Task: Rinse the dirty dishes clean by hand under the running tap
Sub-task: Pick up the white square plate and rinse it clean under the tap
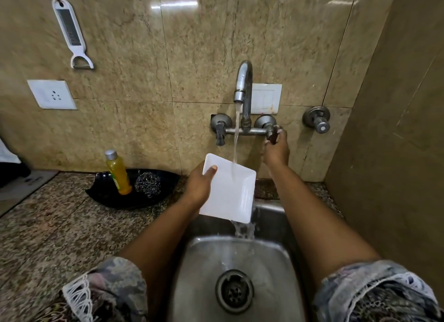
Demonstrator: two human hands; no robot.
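Note:
A white square plate (229, 189) is held tilted over the steel sink (271, 269), with my left hand (198, 186) shut on its left edge, thumb on its upper face. Water pours from the metal tap (243, 81) onto the plate's top and runs off its lower right corner into the basin. My right hand (276, 147) reaches up and is closed around the tap's right handle (272, 133). The drain (234, 290) lies in the middle of the wet basin.
On the granite counter (48, 225) left of the sink sits a black dish (103, 194) holding a yellow soap bottle (117, 173) and a steel scrubber (147, 183). A peeler (72, 36), sockets and a second valve (317, 120) are on the tiled wall.

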